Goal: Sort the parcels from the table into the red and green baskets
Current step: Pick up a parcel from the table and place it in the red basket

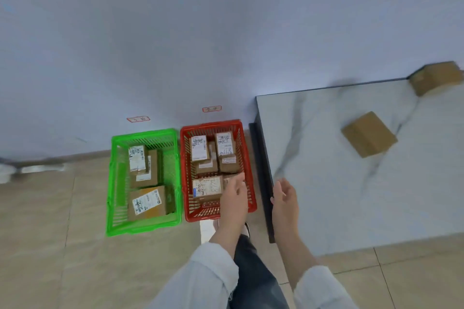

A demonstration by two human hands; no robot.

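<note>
I noted left hand and right hand relaxed, empty; labels in red basket too blurred to read.

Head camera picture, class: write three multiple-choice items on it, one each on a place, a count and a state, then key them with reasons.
1. Which basket stands right beside the table? A. green B. red C. neither
2. How many parcels show on the table? A. none B. two C. five
3. What do the hands hold? A. nothing B. a parcel each C. one basket
Key: 1 B, the red basket sits between the green basket and the table. 2 B, the near parcel and the far-corner parcel. 3 A, the left hand and right hand are open, holding nothing.
</note>
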